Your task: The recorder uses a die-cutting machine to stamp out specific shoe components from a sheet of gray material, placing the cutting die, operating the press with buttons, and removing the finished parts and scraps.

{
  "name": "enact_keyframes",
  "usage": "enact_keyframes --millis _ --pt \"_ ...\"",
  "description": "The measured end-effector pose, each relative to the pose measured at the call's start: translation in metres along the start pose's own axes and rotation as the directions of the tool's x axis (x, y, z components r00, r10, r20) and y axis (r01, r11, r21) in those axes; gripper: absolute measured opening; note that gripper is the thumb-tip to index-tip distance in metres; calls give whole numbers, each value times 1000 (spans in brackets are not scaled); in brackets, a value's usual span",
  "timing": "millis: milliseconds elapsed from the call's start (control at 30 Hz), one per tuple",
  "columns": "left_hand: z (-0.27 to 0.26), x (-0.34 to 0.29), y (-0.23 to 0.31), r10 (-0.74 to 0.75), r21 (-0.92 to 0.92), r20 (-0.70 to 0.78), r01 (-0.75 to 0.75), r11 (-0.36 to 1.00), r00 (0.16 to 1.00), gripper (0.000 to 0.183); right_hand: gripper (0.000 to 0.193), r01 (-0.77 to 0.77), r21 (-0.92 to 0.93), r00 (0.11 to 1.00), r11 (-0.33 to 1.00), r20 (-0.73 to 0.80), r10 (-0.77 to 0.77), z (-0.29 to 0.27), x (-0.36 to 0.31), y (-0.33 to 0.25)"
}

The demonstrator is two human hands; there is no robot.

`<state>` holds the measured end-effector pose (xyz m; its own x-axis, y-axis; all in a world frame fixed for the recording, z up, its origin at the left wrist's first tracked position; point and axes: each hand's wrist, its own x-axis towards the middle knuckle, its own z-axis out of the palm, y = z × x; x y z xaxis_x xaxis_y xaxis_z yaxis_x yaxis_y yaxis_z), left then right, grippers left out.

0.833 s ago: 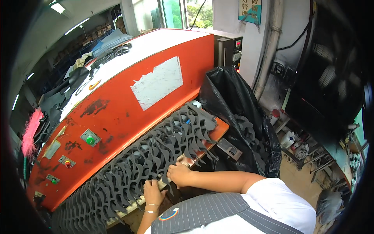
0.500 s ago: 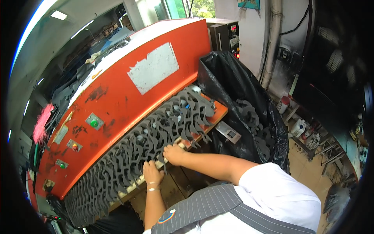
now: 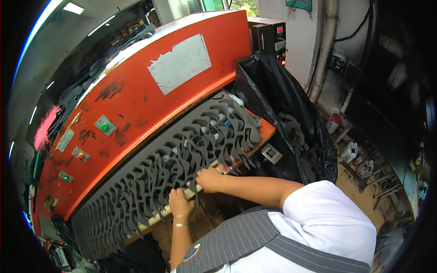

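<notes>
A dark grey foam sheet (image 3: 185, 150), cut into many wavy curved strips, lies on a board (image 3: 268, 131) that sticks out from under the orange machine (image 3: 132, 86). Some strips hang over the board's pale front edge. My left hand (image 3: 180, 202), with bands at its wrist, has its fingers curled over that edge near the middle. Just to its right, my right hand (image 3: 210, 179) grips the same edge in a closed hold. The undersides of the fingers are hidden.
Right of the board stands a large black plastic bag (image 3: 273, 82) with grey foam offcuts (image 3: 293, 129) inside. Green and red buttons (image 3: 105, 127) sit on the machine's front. A control box (image 3: 268, 38) stands behind. Bottles and cluttered shelving (image 3: 353, 152) are farther right.
The board and foam sheet have slid out toward me from under the machine, baring a solid grey strip along the back. Both hands keep their hold; the view has shifted slightly.
</notes>
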<state>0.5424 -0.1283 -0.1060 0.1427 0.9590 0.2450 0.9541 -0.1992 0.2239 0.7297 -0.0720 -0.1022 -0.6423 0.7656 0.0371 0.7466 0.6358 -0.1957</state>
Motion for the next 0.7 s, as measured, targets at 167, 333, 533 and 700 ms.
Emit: enact_keyframes --millis 167,333,533,700 --pt "-13 -39 18 -18 -86 139 30 996 990 47 38 -97 636 994 765 101 41 -107 -24 68" --pt "-37 -51 21 18 -177 368 52 983 930 46 39 -495 190 731 848 -437 524 -116 8 188" --pt "-107 -4 39 18 -248 833 344 906 553 30 43 -679 -79 691 730 -406 598 -62 25 237" --pt "-108 36 79 215 -780 479 300 549 851 28 41 -294 631 688 718 -382 617 -68 -14 282"
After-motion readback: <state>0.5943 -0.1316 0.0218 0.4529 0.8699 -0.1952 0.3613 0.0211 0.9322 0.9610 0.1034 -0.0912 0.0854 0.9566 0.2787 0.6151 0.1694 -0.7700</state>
